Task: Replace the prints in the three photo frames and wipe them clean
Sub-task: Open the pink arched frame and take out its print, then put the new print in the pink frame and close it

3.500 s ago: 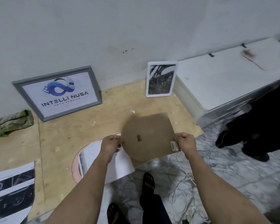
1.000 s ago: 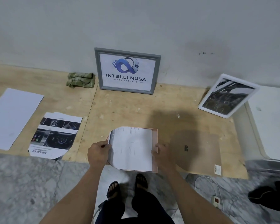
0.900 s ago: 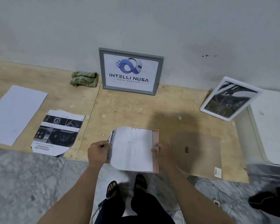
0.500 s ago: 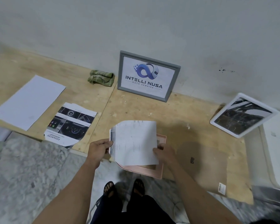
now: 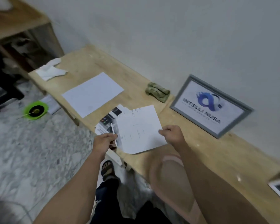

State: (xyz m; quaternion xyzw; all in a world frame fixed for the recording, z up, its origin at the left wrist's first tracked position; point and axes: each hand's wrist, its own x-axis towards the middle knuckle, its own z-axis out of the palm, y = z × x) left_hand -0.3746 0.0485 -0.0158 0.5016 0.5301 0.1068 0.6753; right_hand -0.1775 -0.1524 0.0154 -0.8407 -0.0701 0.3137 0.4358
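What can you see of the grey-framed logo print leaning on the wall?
The grey-framed logo print is a rectangular landscape frame with a narrow grey moulding around a white print. The print shows a blue loop-shaped logo above dark lettering, blurred here. It stands on its long edge on the light plywood bench, tilted back with its top edge against the white wall. Neither hand touches it; the folded green cloth lies apart, beside it.

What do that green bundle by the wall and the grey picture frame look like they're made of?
Green bundle: soft cloth, judging by its rumpled folds and matte look. Grey frame: smooth and matte, painted wood or plastic; the blur leaves it open. Its pale front could be glazed, though no clear reflection shows.
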